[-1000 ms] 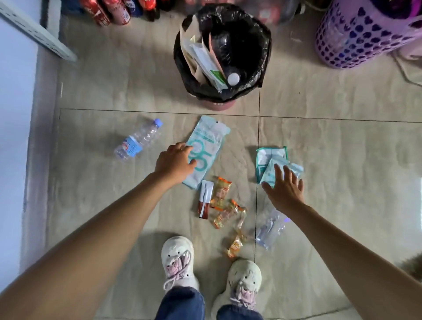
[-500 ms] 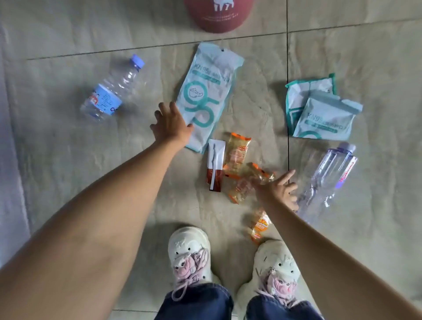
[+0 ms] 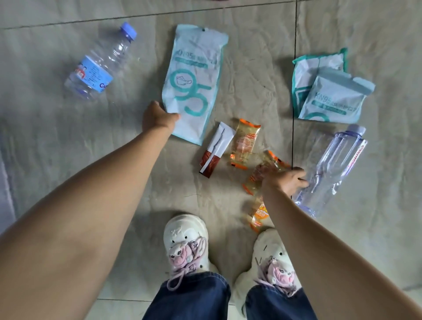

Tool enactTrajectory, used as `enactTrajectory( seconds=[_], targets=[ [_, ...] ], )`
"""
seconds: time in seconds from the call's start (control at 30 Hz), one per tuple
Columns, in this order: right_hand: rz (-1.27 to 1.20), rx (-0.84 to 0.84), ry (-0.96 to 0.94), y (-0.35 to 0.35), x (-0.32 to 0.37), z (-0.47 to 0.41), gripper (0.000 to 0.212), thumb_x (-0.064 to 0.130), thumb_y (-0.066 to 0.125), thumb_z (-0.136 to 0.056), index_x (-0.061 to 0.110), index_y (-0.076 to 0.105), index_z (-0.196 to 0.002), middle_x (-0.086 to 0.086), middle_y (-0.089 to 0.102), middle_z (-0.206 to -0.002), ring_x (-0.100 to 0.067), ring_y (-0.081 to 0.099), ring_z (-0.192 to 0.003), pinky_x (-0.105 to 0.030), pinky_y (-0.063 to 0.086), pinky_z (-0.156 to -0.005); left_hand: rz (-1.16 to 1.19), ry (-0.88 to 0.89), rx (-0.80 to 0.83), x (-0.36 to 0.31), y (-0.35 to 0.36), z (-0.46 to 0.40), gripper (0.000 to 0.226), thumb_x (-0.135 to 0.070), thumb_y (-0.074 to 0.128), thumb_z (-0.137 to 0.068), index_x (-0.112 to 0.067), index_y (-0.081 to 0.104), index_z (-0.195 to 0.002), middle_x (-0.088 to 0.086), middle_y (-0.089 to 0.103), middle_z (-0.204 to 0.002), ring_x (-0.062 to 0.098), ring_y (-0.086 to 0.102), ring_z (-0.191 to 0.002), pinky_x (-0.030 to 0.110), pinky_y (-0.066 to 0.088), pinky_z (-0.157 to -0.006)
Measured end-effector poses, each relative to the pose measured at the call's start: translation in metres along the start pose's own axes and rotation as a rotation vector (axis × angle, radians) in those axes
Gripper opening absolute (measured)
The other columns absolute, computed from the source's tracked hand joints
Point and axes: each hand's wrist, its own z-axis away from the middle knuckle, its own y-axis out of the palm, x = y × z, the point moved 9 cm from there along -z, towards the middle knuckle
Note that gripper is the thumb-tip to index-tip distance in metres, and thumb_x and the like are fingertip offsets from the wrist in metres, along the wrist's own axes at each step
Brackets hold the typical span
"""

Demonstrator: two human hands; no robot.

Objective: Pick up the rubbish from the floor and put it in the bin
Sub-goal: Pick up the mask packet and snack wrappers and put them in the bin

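Rubbish lies scattered on the tiled floor. My left hand [image 3: 157, 117] pinches the lower left edge of a large pale-blue mask packet [image 3: 194, 80] marked "95"; the packet still lies flat. My right hand [image 3: 283, 181] reaches over an orange snack wrapper [image 3: 255, 180], and its curled fingertips touch the side of a clear bottle with a lilac cap [image 3: 338, 164]. I cannot tell which of the two it grips, if either. Only a reddish sliver of the bin [image 3: 217, 0] shows at the top edge.
A small water bottle with a blue cap [image 3: 100, 66] lies at the far left. Two smaller mask packets [image 3: 331, 93] overlap at the right. A brown-white sachet [image 3: 215, 152] and two more orange wrappers [image 3: 245, 142] [image 3: 259, 215] lie near my white shoes [image 3: 186, 239].
The view has dropped closer to the floor and the bin has slid out of frame. My left hand closed on the packet's edge. My right hand moved from the wrappers to the clear bottle.
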Motion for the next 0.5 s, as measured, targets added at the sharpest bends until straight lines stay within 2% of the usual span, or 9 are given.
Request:
enactTrajectory(
  seconds=[0.1,0.13,0.2,0.3,0.4,0.5],
  targets=[
    [-0.105,0.024,0.002,-0.008,0.001,-0.003,0.036,0.005,0.061,-0.083,0.005,0.044,-0.115,-0.021,0.054,-0.126,-0.042,0.057,-0.109,-0.04,0.048,-0.088,0.258,-0.111,0.02,0.011,-0.007,0.016,0.043,-0.019,0.073,-0.074,-0.003,0.064,-0.113,0.015,0.069,-0.117,0.03,0.067,-0.104,0.038,0.054,-0.09],
    [-0.152,0.042,0.009,-0.013,0.003,-0.004,0.033,0.004,0.061,-0.083,0.006,0.047,-0.113,-0.02,0.059,-0.121,-0.038,0.059,-0.107,-0.036,0.049,-0.083,0.36,-0.131,0.034,0.011,-0.008,0.024,0.039,-0.017,0.072,-0.075,-0.003,0.065,-0.112,0.014,0.07,-0.113,0.029,0.068,-0.101,0.038,0.054,-0.088],
    [-0.197,0.09,-0.008,-0.022,0.009,-0.001,0.037,0.006,0.07,-0.076,0.009,0.054,-0.109,-0.016,0.064,-0.114,-0.033,0.063,-0.101,-0.031,0.051,-0.076,0.598,-0.13,0.085,0.006,-0.009,0.044,0.028,-0.012,0.069,-0.078,-0.008,0.066,-0.105,0.01,0.069,-0.102,0.027,0.066,-0.09,0.037,0.056,-0.081],
    [-0.158,0.138,-0.048,-0.034,0.01,0.009,0.033,0.016,0.075,-0.073,0.014,0.063,-0.103,-0.014,0.07,-0.105,-0.03,0.067,-0.093,-0.032,0.054,-0.08,0.814,-0.079,0.195,-0.007,-0.009,0.075,0.015,-0.009,0.067,-0.08,-0.02,0.065,-0.09,0.003,0.068,-0.098,0.02,0.065,-0.083,0.025,0.053,-0.067],
    [-0.265,0.185,0.006,-0.042,-0.014,0.023,0.027,0.016,0.076,-0.075,0.012,0.065,-0.1,-0.013,0.072,-0.1,-0.028,0.068,-0.083,-0.035,0.056,-0.077,0.83,-0.079,0.332,-0.007,0.007,0.103,0.02,-0.009,0.068,-0.08,-0.019,0.065,-0.097,0.005,0.068,-0.103,0.018,0.067,-0.083,0.026,0.056,-0.072],
    [-0.282,0.201,0.034,-0.041,-0.041,0.031,0.035,0.015,0.078,-0.074,0.008,0.064,-0.105,-0.013,0.07,-0.103,-0.024,0.064,-0.082,-0.035,0.053,-0.08,0.666,-0.106,0.334,0.013,0.032,0.121,0.025,-0.008,0.068,-0.081,-0.008,0.065,-0.106,0.009,0.065,-0.098,0.017,0.064,-0.076,0.021,0.054,-0.065]
  ],
)
